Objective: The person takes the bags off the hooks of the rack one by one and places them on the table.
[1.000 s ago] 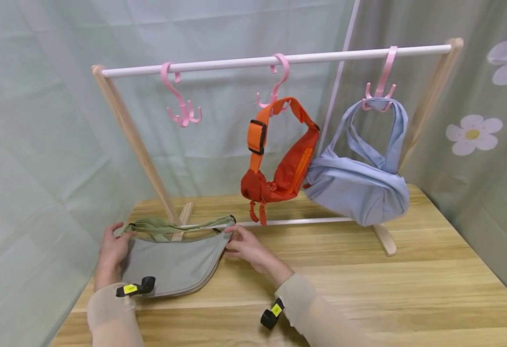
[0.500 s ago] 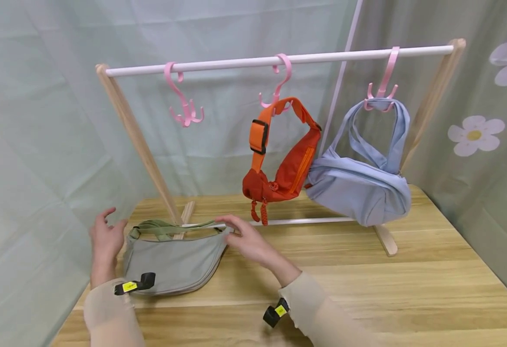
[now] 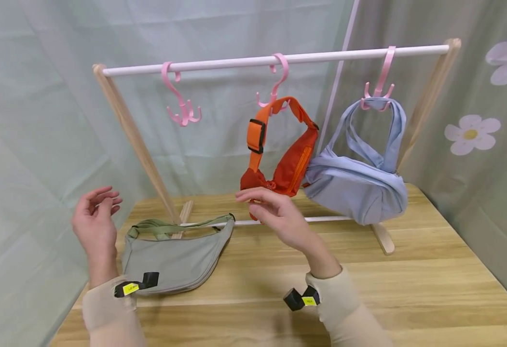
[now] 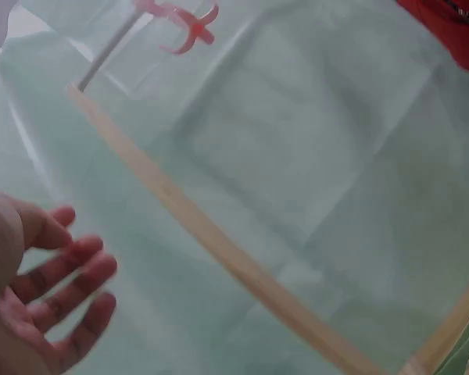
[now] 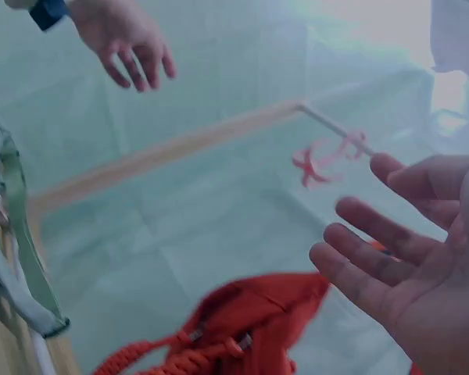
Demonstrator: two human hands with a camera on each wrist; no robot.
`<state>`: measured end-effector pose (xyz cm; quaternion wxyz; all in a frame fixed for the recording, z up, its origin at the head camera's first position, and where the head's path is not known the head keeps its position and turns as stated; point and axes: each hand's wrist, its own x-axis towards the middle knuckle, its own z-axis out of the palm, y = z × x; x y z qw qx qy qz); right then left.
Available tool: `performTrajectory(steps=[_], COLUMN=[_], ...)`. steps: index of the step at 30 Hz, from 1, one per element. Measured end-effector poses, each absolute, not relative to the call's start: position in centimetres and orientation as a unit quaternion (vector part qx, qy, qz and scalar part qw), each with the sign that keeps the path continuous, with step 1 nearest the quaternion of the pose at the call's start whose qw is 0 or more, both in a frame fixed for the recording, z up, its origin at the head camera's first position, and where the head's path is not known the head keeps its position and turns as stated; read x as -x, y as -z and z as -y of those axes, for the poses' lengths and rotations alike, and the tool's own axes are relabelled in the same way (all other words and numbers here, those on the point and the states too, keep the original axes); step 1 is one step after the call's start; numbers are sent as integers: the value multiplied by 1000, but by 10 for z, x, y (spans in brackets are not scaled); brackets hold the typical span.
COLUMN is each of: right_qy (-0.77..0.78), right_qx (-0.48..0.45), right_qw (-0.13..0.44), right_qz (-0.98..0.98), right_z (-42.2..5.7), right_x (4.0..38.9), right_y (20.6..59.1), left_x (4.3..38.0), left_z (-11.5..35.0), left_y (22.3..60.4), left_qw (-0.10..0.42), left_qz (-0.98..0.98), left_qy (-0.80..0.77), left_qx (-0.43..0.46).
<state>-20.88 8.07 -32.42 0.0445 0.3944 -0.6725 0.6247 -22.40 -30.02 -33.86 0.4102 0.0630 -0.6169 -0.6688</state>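
Observation:
A grey-green shoulder bag (image 3: 171,262) lies on the wooden table, its green strap (image 3: 157,226) along the top. My left hand (image 3: 97,221) is raised above and left of that bag, fingers loosely bent, holding nothing. In front of the hanging red-orange sling bag (image 3: 294,166) my right hand (image 3: 279,217) is lifted, fingers extended and nothing in them; it overlaps the bag's lower part and zipper pulls in the head view. The right wrist view shows the red bag (image 5: 258,312) beneath the right hand's fingers (image 5: 367,250).
A rack with a white rail (image 3: 227,64) and wooden legs (image 3: 136,142) stands on the table (image 3: 409,294). One pink hook (image 3: 184,108) at left bears no bag; others hold the red-orange bag and a light blue bag (image 3: 359,188). Curtains surround the table.
Both hands have let go of the grey-green bag and risen, the left up and leftward, the right up and rightward toward the red-orange bag. The bag stays on the table.

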Motion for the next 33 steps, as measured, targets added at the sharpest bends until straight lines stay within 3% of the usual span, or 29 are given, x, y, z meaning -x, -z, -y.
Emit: performTrajectory(steps=[3, 11, 21, 33], right_qy=[-639, -679, -681, -676], right_qx=[-374, -343, -295, -296], right_qw=[89, 131, 165, 181], right_qz=[665, 635, 649, 651], right_z=[-94, -120, -139, -162], right_x=[213, 220, 221, 226], right_y=[320, 316, 315, 305], left_x=[221, 216, 216, 221], left_z=[291, 262, 238, 210], left_y=[332, 323, 316, 308], left_qw=[407, 354, 276, 230], left_qz=[604, 571, 667, 686], left_qy=[685, 733, 671, 644], left_qx=[-2, 112, 172, 249])
